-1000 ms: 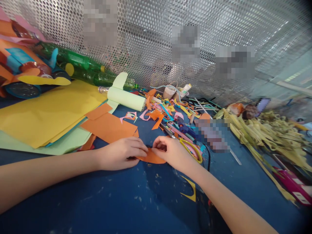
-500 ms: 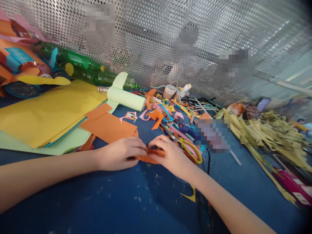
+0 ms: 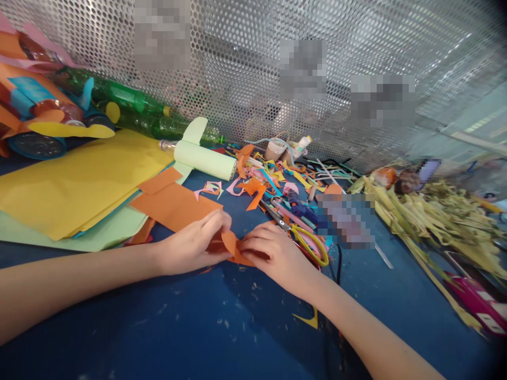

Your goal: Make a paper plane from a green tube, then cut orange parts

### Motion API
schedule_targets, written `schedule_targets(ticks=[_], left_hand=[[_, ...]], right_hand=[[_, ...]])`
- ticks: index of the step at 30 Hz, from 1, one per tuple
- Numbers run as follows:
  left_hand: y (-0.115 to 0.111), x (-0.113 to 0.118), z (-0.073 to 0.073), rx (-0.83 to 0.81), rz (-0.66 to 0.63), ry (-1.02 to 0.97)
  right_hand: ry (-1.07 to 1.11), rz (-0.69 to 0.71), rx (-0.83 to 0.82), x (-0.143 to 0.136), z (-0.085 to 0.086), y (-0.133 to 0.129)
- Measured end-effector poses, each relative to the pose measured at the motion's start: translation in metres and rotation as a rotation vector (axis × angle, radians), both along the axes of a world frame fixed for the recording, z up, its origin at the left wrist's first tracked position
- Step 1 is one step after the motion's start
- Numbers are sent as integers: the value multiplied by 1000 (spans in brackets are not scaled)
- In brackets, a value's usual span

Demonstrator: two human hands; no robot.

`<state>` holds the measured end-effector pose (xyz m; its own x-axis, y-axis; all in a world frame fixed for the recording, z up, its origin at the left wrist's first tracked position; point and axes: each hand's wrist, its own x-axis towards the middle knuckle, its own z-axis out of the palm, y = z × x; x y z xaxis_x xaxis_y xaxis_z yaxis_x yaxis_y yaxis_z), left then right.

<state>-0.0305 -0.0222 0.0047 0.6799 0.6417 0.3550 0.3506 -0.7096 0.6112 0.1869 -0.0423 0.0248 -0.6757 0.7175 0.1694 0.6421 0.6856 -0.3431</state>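
Observation:
A bent piece of orange paper (image 3: 229,244) is between my two hands, just above the blue table (image 3: 190,327). My left hand (image 3: 202,240) pinches its left side, thumb and fingers closed on it. The fingers of my right hand (image 3: 273,253) are curled over its right end and hide that part. Behind my left hand lies a larger orange sheet (image 3: 178,206). Scissors with yellow handles (image 3: 309,245) lie just beyond my right hand. Farther back is a small bottle wrapped in pale green paper (image 3: 208,158), with fin-like pieces on it.
Yellow sheets (image 3: 75,179) are stacked at left, near green plastic bottles (image 3: 119,97) and a paper-covered bottle model (image 3: 35,142). Colourful scraps (image 3: 273,174) spread along the perforated metal wall (image 3: 245,68). Dried husks (image 3: 443,211) and a pink phone-like object (image 3: 475,303) are at right.
The orange paper has turned and now shows a raised, folded edge. My left hand has rolled upward around it, and my right fingers have shifted from a pinch to curling over its end.

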Motion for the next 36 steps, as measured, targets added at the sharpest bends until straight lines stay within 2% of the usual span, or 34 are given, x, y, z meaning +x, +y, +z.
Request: schedule_targets(ticks=[5,7,10,14,24,31,36], left_hand=[[-2,0,-3,-158,11,-43],[-1,1,-2,-124,3,6],[1,3,0,25,-77,101],[4,5,3,139,-185,102],[4,5,6,145,-274,145],[5,5,5,169,-281,144],[4,4,4,198,-283,122]], right_hand=[[-69,43,103,5,0,-3],[-81,64,140,6,1,-4],[-105,91,179,8,2,-6],[-138,94,174,9,5,-7],[-99,108,159,18,4,-4],[-81,139,108,19,4,-4],[-91,145,166,19,3,-5]])
